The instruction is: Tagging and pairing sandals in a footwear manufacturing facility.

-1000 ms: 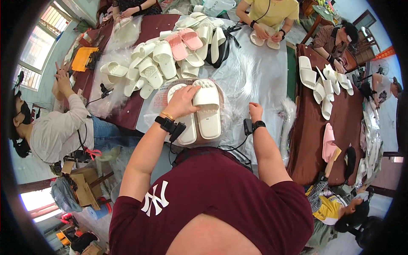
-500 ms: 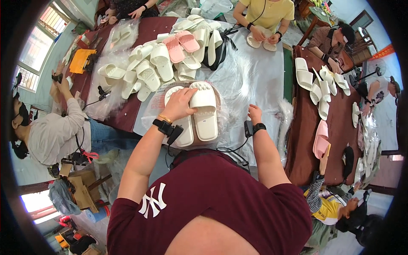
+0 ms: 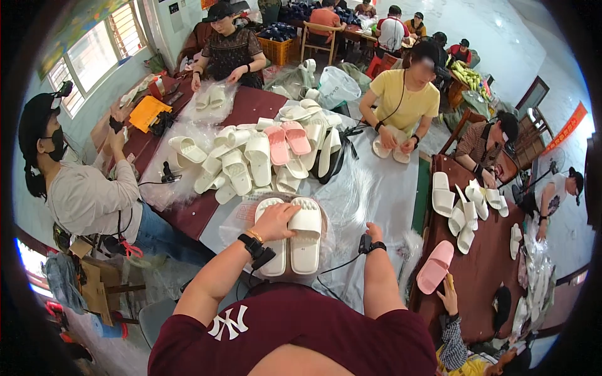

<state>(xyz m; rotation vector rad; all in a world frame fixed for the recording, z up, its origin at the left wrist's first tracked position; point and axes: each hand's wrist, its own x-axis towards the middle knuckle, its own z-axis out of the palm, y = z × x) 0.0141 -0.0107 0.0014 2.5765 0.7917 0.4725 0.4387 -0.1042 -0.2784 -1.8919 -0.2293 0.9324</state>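
A pair of white slide slippers lies side by side in front of me, toes pointing away. My left hand (image 3: 276, 221) covers the strap of the left slipper (image 3: 273, 258), its fingertips and thumb against the inner side of the right slipper (image 3: 305, 241). Under the pair is a clear plastic bag (image 3: 235, 216) with red print. To the right, above the grey table cover, my right hand (image 3: 374, 232) is apart from the slippers. Its fingers look loosely extended, with nothing visible in them.
Beyond the pair is a heap of white slippers (image 3: 235, 169) with pink slippers (image 3: 287, 139) on top. Co-workers stand around; a person in yellow (image 3: 404, 103) holds slippers. On the right, a hand (image 3: 449, 296) holds a pink slipper (image 3: 435, 267) over a brown table (image 3: 483, 282).
The view has tilted up, showing more of the room. My left hand stays on the slipper pair, and my right hand keeps its place beside it. The co-worker's pink slipper has turned and moved left.
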